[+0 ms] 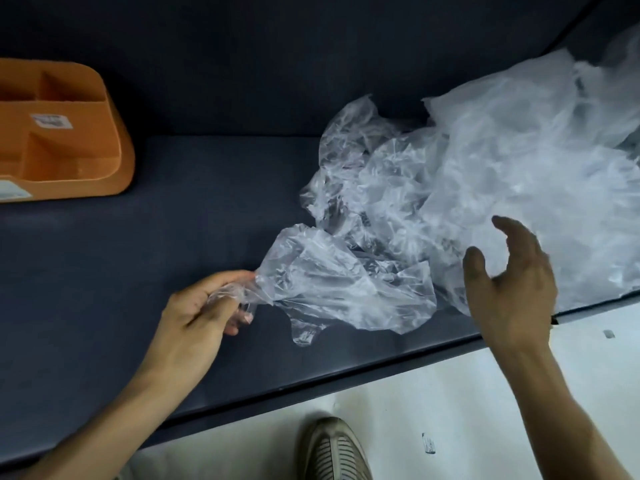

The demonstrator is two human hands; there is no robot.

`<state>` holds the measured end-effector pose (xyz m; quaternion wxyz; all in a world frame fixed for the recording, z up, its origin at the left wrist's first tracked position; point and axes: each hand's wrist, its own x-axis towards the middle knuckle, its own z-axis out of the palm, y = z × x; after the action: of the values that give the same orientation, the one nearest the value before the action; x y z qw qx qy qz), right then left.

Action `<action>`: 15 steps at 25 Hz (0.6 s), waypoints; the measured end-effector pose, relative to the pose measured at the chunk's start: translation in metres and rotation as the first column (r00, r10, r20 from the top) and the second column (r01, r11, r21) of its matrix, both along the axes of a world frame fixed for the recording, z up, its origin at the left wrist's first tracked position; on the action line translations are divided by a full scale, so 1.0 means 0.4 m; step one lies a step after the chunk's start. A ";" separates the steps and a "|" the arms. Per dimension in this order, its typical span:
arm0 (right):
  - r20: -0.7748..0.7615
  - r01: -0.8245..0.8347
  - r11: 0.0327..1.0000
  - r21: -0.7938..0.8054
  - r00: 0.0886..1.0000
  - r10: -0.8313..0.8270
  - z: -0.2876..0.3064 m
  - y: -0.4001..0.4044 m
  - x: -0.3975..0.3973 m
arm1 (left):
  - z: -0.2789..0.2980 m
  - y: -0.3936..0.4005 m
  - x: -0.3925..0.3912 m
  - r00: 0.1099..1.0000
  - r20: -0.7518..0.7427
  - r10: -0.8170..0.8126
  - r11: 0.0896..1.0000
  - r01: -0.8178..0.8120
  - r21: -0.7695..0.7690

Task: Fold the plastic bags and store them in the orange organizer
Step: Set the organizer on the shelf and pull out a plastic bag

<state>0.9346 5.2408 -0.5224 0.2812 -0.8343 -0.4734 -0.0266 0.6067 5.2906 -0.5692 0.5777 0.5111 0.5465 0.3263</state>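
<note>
A crumpled clear plastic bag [332, 285] lies near the front of the dark table, drawn out to the left. My left hand [204, 313] grips its bunched end between curled fingers. A large heap of clear plastic bags [502, 174] fills the right side of the table. My right hand [512, 282] hovers over the heap's near edge with relaxed, spread fingers and holds nothing. The orange organizer [121, 168] stands at the far left, with several compartments that look empty and a white label inside.
The dark blue table [173, 220] runs from the organizer to the bags; its front edge slants across the lower view. Below it is a pale floor [450, 410] and my shoe [332, 448]. A dark wall rises behind the table.
</note>
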 end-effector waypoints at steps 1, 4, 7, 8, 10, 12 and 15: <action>0.000 -0.006 0.999 0.038 1.000 0.006 -0.002 -0.023 -0.023 | 0.001 -0.003 -0.003 1.000 0.011 -0.003 1.000 0.003 0.007; -0.074 -0.020 0.988 0.155 0.997 0.031 0.014 -0.050 -0.059 | -0.003 -0.008 -0.019 1.000 0.025 0.015 1.000 -0.015 0.016; -0.004 -0.305 0.936 0.177 0.950 0.311 0.022 -0.040 -0.124 | -0.021 -0.010 -0.032 0.995 0.033 0.092 0.995 -0.092 0.023; 0.015 -0.433 0.895 0.105 0.901 0.434 0.007 -0.027 -0.150 | -0.027 -0.012 -0.037 0.992 0.027 0.120 0.992 -0.121 0.040; 0.004 -0.574 0.805 -0.151 0.814 0.581 -0.046 0.006 -0.194 | -0.035 -0.012 -0.054 0.983 0.025 0.183 0.977 -0.185 0.105; 0.010 -0.564 0.752 -0.342 0.798 0.602 -0.102 0.029 -0.233 | -0.038 -0.006 -0.096 0.969 0.016 0.246 0.960 -0.246 0.134; -0.069 -0.544 0.770 -0.335 0.829 0.555 -0.135 0.031 -0.276 | -0.042 -0.004 -0.188 0.969 0.037 0.245 0.964 -0.247 0.099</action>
<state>0.8243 5.2531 -0.5765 0.1200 -0.6946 -0.6983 0.1250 0.5314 5.2892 -0.5862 0.5124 0.4642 0.5810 0.4295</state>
